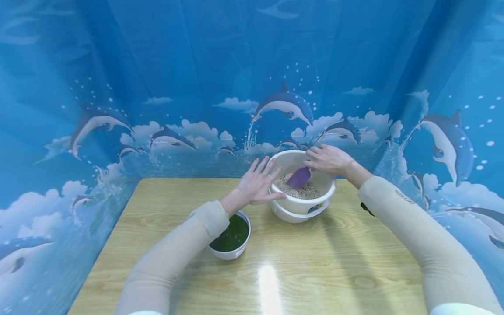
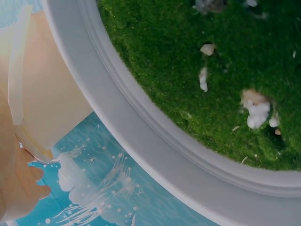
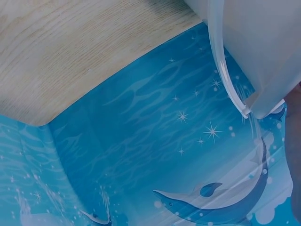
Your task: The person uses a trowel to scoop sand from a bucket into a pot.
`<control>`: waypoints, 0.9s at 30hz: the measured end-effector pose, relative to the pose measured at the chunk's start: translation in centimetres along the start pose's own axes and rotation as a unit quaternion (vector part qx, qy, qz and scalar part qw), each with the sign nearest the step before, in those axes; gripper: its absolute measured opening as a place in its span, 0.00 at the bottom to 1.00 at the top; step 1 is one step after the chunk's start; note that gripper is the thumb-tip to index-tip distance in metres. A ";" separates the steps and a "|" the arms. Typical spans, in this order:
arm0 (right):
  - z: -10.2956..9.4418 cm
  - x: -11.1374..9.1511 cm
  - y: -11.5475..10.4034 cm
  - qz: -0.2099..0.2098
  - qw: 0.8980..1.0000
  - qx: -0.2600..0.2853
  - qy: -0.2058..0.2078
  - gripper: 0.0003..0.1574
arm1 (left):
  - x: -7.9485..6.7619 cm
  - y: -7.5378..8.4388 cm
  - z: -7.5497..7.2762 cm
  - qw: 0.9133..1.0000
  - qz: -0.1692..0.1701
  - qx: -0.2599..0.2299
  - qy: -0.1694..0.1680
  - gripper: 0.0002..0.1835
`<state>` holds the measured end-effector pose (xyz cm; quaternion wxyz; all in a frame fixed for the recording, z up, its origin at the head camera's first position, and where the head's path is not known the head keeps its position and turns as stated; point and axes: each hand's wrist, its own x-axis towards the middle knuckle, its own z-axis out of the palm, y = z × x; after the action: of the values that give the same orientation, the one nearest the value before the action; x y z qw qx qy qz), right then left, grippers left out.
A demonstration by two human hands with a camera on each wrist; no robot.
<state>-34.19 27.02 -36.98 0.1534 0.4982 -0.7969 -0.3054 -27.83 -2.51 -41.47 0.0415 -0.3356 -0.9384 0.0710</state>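
A white bucket holds a loose mix of small tan and brown grains. My right hand is over its far right rim and grips a purple scoop, whose blade lies down on the grains; the fingers hide its handle. My left hand is at the bucket's left rim with its fingers spread and straight, thumb along the near rim. In the left wrist view its fingers show beside the bucket wall. Only a dark edge of the right hand shows in the right wrist view.
A white pot with green moss stands under my left forearm; white and tan bits lie on the moss. The bucket's white handle hangs down its side. The wooden table ends at a blue dolphin-print curtain.
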 end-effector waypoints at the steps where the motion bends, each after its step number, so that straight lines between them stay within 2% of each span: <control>1: 0.1 0.0 0.0 -0.001 1.000 0.001 0.000 0.18 | 0.0 0.0 0.0 1.000 0.000 0.000 0.000 0.54; 6: 0.1 0.1 -0.2 -0.011 1.000 -0.008 0.000 0.21 | 0.0 0.0 0.0 1.000 -0.002 -0.007 -0.005 0.54; 11: 0.1 0.3 -0.3 -0.024 0.999 -0.047 0.003 0.27 | 0.0 0.1 0.0 1.000 -0.003 -0.003 -0.002 0.54; 16: 0.2 0.2 -0.4 -0.021 0.997 -0.075 0.006 0.26 | -0.1 0.1 -0.1 1.000 -0.004 -0.004 0.000 0.54; 27: 0.2 -0.2 -0.3 0.000 0.995 -0.098 0.015 0.23 | 0.0 0.1 0.1 1.000 -0.004 -0.008 0.004 0.54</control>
<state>-34.00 27.19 -37.36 0.2132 0.4849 -0.7609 -0.3747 -27.77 -2.49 -41.53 0.0431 -0.3329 -0.9399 0.0623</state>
